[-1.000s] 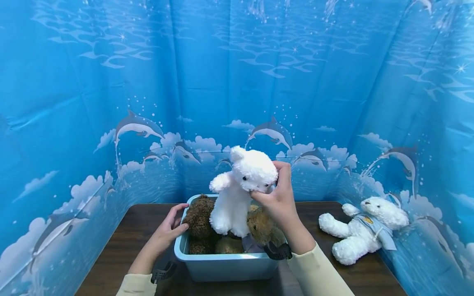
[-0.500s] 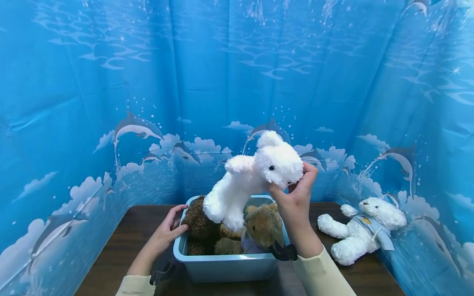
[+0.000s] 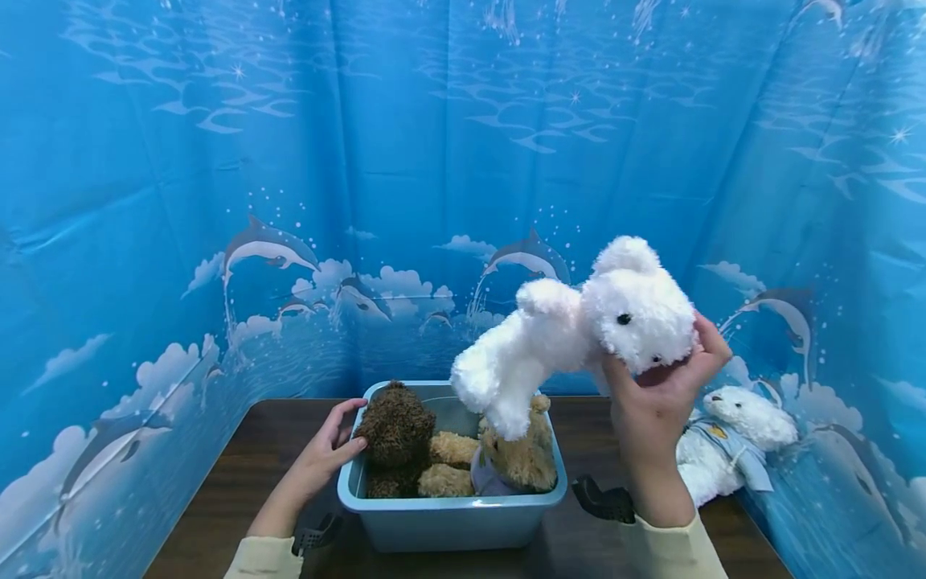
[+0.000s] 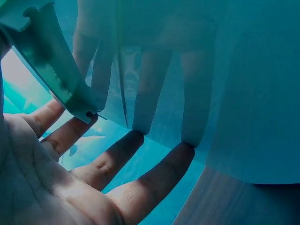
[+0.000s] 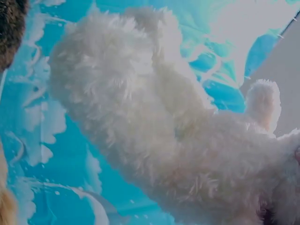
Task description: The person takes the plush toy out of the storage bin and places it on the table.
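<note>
My right hand (image 3: pixel 661 386) grips a fluffy white teddy bear (image 3: pixel 579 330) by the head and holds it up in the air, right of and above a light blue plastic bin (image 3: pixel 448 515). The bear's body (image 5: pixel 154 122) fills the right wrist view. My left hand (image 3: pixel 325 450) lies flat against the bin's left wall, fingers straight, thumb over the rim; the left wrist view shows the fingers (image 4: pixel 117 159) pressed on the blue wall (image 4: pixel 243 89). Inside the bin sit a dark brown plush bear (image 3: pixel 394 430) and a tan plush bear (image 3: pixel 506 458).
A second white teddy bear (image 3: pixel 731 442) in a pale blue shirt lies on the dark wooden table (image 3: pixel 239 482) at the right, against the backdrop. Blue dolphin-print curtains (image 3: pixel 217 201) close in the table on three sides.
My right hand has carried the white bear up out of the bin and off to the right. The left hand has stayed on the bin's wall.
</note>
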{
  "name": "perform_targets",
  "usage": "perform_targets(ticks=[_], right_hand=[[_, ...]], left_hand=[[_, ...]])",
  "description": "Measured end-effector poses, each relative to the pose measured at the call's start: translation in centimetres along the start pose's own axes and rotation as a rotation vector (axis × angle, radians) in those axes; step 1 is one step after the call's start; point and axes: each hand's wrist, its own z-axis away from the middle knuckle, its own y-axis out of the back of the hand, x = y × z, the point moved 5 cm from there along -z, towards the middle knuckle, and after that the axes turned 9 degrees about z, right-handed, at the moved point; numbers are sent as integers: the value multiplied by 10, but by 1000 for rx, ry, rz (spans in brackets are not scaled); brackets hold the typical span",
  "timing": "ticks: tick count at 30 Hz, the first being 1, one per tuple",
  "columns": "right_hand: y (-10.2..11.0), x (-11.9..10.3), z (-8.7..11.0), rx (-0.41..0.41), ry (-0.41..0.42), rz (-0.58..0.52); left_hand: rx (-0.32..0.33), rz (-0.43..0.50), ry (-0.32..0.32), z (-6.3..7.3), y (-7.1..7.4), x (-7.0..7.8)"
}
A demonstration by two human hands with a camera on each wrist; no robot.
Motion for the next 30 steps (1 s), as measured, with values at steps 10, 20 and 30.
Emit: perform_targets(ticks=[10,20,30], right_hand=[[53,-15,-15,260,4,-42],[117,19,-1,364,-47,207],[156,64,30,418,-345,738]], left_hand=[[12,6,5,2,0,0],[-3,12,2,1,-1,-1],[-5,28,-15,0,0,-2]])
